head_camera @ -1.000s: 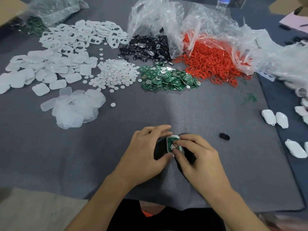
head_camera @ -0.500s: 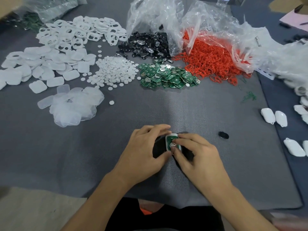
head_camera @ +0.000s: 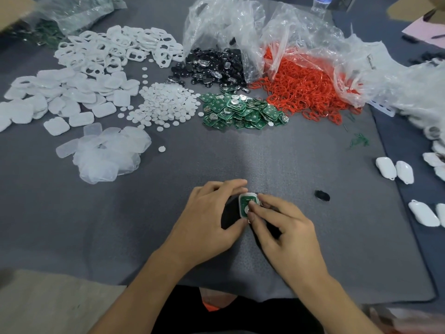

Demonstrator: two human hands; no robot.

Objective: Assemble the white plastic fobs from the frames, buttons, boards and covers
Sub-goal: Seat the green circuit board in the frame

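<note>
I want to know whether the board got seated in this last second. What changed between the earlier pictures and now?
Nothing clearly changed. The left hand still grips the half-built fob and the right hand still pinches at its green board; no part was picked up or released. The parts piles lie as before.

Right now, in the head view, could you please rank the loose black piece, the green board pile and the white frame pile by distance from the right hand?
1. Loose black piece, just right of the right hand pinching the fob.
2. Green board pile, ahead at mid-table.
3. White frame pile, far back left.
</note>
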